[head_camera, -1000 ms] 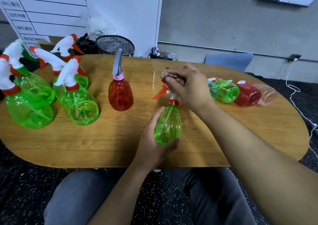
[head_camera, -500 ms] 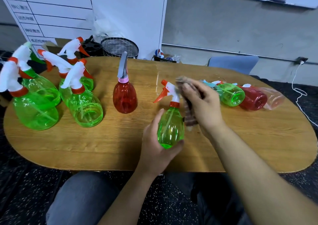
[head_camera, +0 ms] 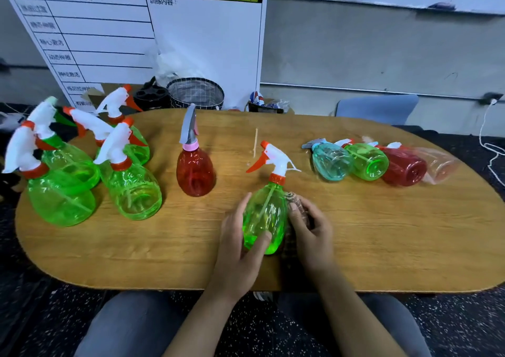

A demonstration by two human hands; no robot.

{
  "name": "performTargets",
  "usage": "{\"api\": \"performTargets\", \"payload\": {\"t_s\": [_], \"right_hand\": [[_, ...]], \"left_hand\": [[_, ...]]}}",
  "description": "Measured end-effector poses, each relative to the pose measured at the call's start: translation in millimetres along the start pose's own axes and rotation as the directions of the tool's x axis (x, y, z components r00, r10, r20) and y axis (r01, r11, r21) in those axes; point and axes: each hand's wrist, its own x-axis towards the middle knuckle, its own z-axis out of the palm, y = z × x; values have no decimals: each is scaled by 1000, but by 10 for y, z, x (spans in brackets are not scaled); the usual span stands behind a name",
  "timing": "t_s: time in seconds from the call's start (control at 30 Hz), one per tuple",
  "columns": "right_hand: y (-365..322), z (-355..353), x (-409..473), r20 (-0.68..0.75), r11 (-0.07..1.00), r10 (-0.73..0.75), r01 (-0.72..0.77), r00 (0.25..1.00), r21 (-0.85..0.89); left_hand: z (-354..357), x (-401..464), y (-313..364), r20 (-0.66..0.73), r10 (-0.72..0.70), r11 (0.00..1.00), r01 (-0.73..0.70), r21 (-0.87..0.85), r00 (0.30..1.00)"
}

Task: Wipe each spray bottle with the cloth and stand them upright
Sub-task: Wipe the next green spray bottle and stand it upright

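**Green bottle held between both hands at the table's near edge**

Green plastic, see-through, with a white trigger head and an orange nozzle: this spray bottle (head_camera: pixel 264 217) stands upright on the wooden table (head_camera: pixel 382 233), close to the person. The left hand (head_camera: pixel 240 250) wraps its lower body, thumb across the front. The right hand (head_camera: pixel 311 231) presses a brownish cloth (head_camera: pixel 296 206) against the bottle's right side, fingers curled around the fabric (most of it is hidden behind the hand).

To the left stands a red bottle (head_camera: pixel 195 171) with a grey sprayer, upright, and further left a cluster of large green bottles (head_camera: pixel 134 192), also upright. On the right, four bottles lie on their sides in a touching row: teal (head_camera: pixel 332 162), green (head_camera: pixel 367 162), red (head_camera: pixel 404 166) and a pale pink one (head_camera: pixel 440 165).
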Motion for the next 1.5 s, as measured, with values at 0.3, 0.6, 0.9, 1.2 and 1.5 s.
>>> {"api": "performTargets", "payload": {"t_s": [0.3,0.6,0.9,1.2,1.5], "right_hand": [[-24,-22,-19,72,997,-67,70,995,-32],[-48,28,-24,43,995,-46,50,998,-87],[-67,-21,-27,43,993,-39,44,998,-112],[-44,-18,-28,59,994,-14,21,998,-106],[-22,-49,-22,51,999,-9,11,999,-39]], "left_hand": [[10,-14,5,20,-113,977,114,-180,993],[8,-42,56,-30,-111,980,104,-169,993],[24,-68,145,-6,-26,995,26,96,1000],[-6,-49,86,1,-57,998,57,-38,998],[-4,-20,96,17,-97,994,98,-56,995]]}}
